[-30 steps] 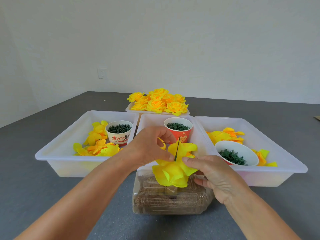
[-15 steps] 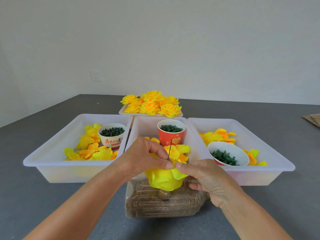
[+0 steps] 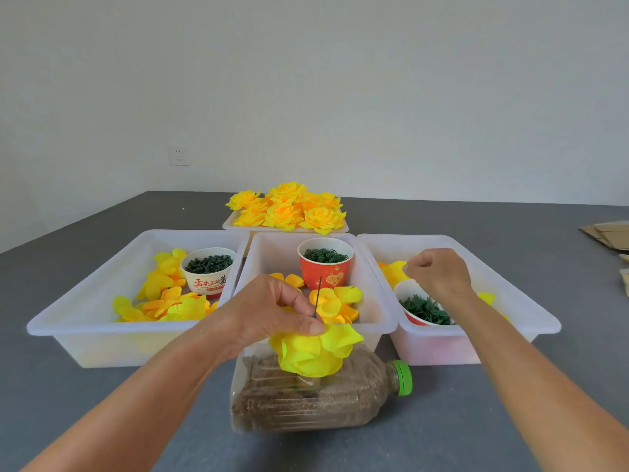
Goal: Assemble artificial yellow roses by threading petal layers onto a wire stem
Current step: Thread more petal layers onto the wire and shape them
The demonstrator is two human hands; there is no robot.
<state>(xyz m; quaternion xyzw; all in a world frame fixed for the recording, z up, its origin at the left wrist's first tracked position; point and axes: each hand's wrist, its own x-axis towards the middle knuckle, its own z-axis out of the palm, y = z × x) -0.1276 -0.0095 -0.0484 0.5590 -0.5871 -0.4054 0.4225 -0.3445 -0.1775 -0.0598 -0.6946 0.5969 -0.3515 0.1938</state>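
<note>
White tubs (image 3: 85,330) hold yellow petals (image 3: 163,301); left grip (image 3: 272,311) pinches wire stem (image 3: 317,298), right grip (image 3: 439,274) pinches a petal (image 3: 394,270).

Craft workroom: parts bins (image 3: 102,321) on grey table (image 3: 68,403), bare wall (image 3: 340,80).

Grey bench (image 3: 102,403) carries 3 white bins (image 3: 85,321) in a row, rose tray (image 3: 235,225) behind, plastic bottle (image 3: 323,403) lying on its side in front, cardboard (image 3: 606,235) at far right.

You see bright yellow petals (image 3: 315,349), a red cup (image 3: 325,272), a bottle's green cap (image 3: 403,378), perhaps brown filling, grey table (image 3: 68,403).
</note>
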